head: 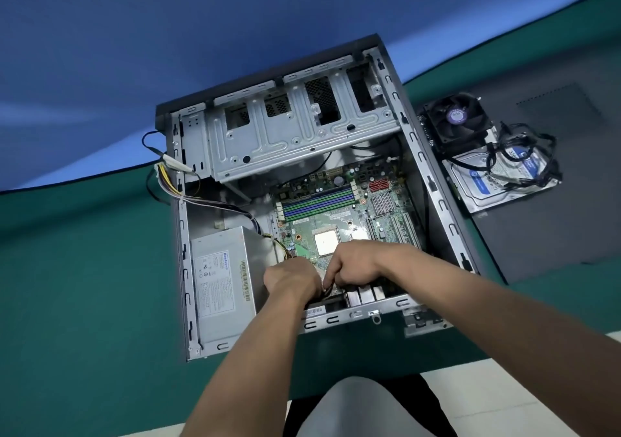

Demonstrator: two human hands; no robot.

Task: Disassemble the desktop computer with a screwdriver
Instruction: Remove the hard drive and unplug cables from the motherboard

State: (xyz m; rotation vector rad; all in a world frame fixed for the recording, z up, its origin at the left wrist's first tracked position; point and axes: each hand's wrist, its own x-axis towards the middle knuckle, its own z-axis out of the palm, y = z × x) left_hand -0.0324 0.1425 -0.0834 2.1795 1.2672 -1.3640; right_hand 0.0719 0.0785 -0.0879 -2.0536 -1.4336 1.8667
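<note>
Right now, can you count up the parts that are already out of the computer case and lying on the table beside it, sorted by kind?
Cooling fan: 1
Hard drive: 1
Bundle of black cables: 1
Dark side panel lying flat under them: 1
Total: 4
The power supply and the circuit board are in the case.

You were working at a makeshift repair bench, more a staged workspace than a fitted workshop. A green cloth (84,285) covered the table, a plain blue backdrop (168,33) hung behind it, and pale tiles (504,396) showed underfoot. An opened computer case (437,181) lay there, with a loose cooling fan (458,117) and hard drive (484,188) beside it.
</note>
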